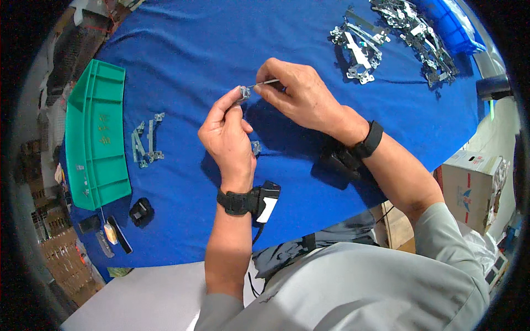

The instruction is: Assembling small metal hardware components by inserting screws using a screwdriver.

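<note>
A small metal part (244, 94) is held up over the middle of the blue cloth (182, 71), pinched at the fingertips of the left hand (229, 138). By the right hand (301, 96), a thin rod (269, 82) is pinched between thumb and fingers, and its tip is pointed to the left, toward this part; whether contact is made cannot be told. Below the left palm, another metal end (255, 147) can be seen, but it is not clear if it belongs to the same piece. The step in hand is judged to be fine work on the part with the rod. For the next move, a steady left pinch and a careful alignment of the tip seem to be required, since a slip could easily be made. To the left, loose metal strips (150, 139) are laid beside the green tray (107, 91); at the far right, metal assemblies (359, 49) are gathered near a blue bin (450, 25).
</note>
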`<action>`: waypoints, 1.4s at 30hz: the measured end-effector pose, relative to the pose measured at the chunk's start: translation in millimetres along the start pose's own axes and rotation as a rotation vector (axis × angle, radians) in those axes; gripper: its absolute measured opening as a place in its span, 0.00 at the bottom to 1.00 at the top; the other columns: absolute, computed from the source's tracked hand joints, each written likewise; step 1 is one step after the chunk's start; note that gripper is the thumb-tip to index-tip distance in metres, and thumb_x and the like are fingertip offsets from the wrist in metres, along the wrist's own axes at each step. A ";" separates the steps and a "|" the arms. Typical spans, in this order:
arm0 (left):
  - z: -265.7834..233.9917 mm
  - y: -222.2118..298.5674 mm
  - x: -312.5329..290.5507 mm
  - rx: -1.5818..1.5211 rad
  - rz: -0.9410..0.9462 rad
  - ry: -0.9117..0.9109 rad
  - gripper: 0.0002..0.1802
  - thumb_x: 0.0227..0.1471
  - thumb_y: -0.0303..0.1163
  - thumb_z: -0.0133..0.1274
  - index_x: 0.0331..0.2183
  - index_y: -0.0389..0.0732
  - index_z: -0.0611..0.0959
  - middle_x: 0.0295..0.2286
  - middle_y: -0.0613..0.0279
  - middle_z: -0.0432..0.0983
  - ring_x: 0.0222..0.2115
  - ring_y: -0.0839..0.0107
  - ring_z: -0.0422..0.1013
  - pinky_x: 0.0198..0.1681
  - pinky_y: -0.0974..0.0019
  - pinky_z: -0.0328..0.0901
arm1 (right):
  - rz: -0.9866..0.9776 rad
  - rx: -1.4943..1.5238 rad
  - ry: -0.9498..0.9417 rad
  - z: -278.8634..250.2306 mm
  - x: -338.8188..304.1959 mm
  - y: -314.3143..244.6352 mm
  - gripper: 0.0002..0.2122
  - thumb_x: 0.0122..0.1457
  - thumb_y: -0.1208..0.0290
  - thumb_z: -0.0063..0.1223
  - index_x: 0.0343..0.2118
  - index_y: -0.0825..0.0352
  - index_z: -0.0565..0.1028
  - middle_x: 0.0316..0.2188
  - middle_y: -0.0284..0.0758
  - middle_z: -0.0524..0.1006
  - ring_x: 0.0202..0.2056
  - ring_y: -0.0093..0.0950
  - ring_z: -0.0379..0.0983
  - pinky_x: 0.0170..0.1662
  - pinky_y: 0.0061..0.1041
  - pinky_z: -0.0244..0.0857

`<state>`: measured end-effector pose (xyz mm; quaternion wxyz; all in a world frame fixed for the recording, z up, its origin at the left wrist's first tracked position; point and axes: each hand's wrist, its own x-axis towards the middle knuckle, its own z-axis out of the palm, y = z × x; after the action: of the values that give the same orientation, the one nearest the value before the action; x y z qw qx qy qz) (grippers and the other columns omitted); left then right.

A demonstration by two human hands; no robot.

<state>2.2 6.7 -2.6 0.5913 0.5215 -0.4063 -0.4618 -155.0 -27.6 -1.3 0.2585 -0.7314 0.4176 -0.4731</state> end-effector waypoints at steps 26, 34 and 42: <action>2.2 -2.2 1.1 0.048 0.055 0.022 0.15 0.54 0.16 0.48 0.42 0.33 0.83 0.34 0.59 0.80 0.19 0.84 0.67 0.20 0.81 0.61 | -0.055 -0.102 -0.026 2.5 0.3 -4.9 0.08 0.57 0.69 0.56 0.32 0.68 0.72 0.20 0.42 0.75 0.25 0.44 0.75 0.28 0.39 0.68; 1.5 -3.8 -0.1 0.083 0.079 0.006 0.15 0.54 0.16 0.48 0.43 0.33 0.83 0.34 0.59 0.80 0.20 0.84 0.66 0.20 0.81 0.61 | -0.103 -0.101 -0.048 3.3 -2.1 1.3 0.08 0.57 0.73 0.57 0.32 0.70 0.71 0.21 0.42 0.74 0.22 0.38 0.73 0.25 0.33 0.65; -0.2 -3.1 -0.5 0.106 0.060 -0.016 0.15 0.54 0.16 0.48 0.43 0.34 0.83 0.36 0.58 0.81 0.21 0.84 0.67 0.20 0.81 0.61 | -0.080 -0.073 -0.019 5.6 -1.5 1.9 0.08 0.58 0.72 0.57 0.33 0.70 0.71 0.21 0.42 0.75 0.22 0.39 0.74 0.25 0.33 0.65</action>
<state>1.9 7.1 -5.8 0.5731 0.5361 -0.4504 -0.4258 -151.0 -27.4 -5.8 0.2164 -0.7609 0.4028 -0.4605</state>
